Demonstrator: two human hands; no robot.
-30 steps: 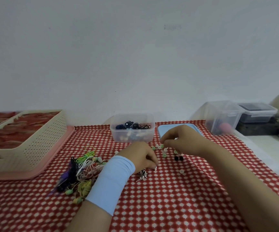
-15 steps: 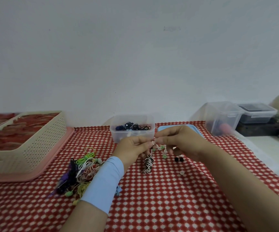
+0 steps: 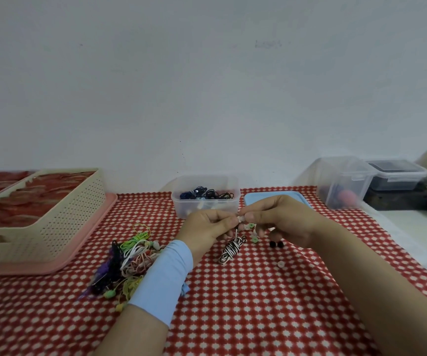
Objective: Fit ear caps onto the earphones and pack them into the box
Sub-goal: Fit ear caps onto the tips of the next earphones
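Risk: cap (image 3: 241, 218) popping loose or seating crooked if pressed off-axis; if dropped, easily lost among spare caps (image 3: 252, 226).
Left hand (image 3: 207, 227): curled, pinching earphone (image 3: 230, 249) by its bud, coil dangling.
Right hand (image 3: 279, 219): pinching cap at fingertips.
Seating: too small to tell how far on.
Position: earphone between both hands, just before open box (image 3: 204, 201).
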